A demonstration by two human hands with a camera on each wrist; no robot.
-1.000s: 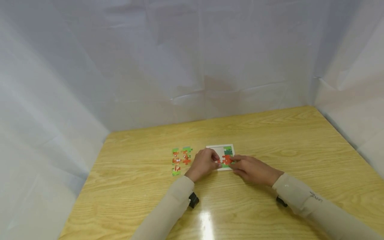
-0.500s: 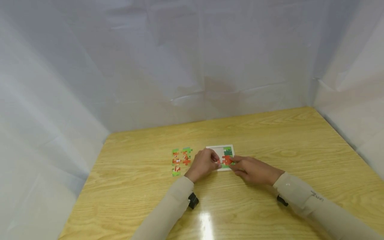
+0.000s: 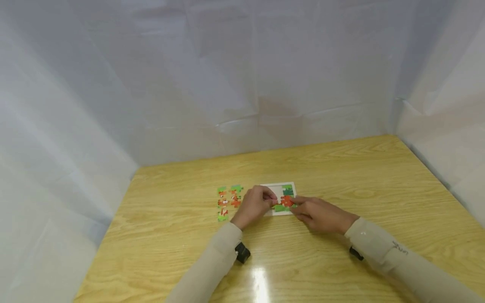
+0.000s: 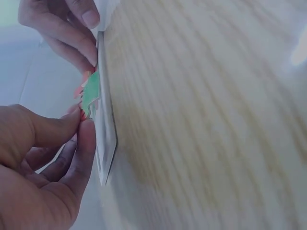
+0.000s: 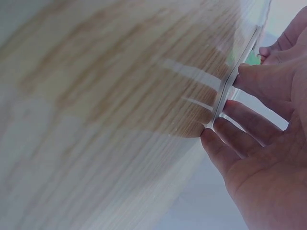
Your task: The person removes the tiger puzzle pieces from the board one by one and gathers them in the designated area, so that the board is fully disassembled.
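Observation:
A shallow white-rimmed puzzle tray [image 3: 277,184] lies on the table, with a dark-green puzzle piece [image 3: 288,190] and a red one [image 3: 286,201] along its right side. Over the tray's lower part, my left hand [image 3: 252,206] pinches a green-and-red puzzle piece [image 4: 90,96] between thumb and forefinger. That piece sits tilted close over the tray in the left wrist view. My right hand [image 3: 321,213] rests at the tray's right edge, its fairly straight fingers [image 5: 249,132] touching the rim and thumb near the front corner. The hands hide parts of the tray.
Left of the tray, several loose puzzle pieces with orange and green print lie in two columns, one farther left [image 3: 222,203] and one nearer [image 3: 235,198]. The wooden table [image 3: 170,235] meets white sheeting [image 3: 197,105] at its back and sides.
My left hand has shifted slightly left and away from me, and more green puzzle shows at the tray's lower edge. The right hand stays in place.

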